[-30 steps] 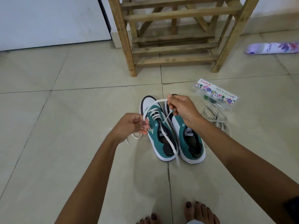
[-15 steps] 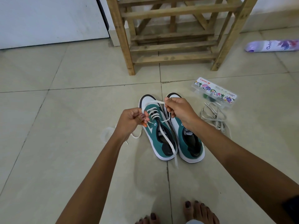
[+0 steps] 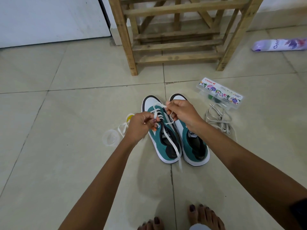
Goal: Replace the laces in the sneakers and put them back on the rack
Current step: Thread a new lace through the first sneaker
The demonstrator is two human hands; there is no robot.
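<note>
Both hands (image 3: 141, 125) dropped closer, pinching lace (image 3: 158, 107) over sneaker (image 3: 163, 141).

My two sneakers (image 3: 176, 138) stand side by side before me; the rack (image 3: 179, 30) is at twelve o'clock, old laces (image 3: 219, 120) at two, a cup (image 3: 111, 137) at ten.

Beige tiled floor (image 3: 66, 163) meets white wall (image 3: 49, 19).

rough wooden rack (image 3: 179, 45); glossy tile floor (image 3: 66, 113); clear plastic box (image 3: 219, 93).
</note>
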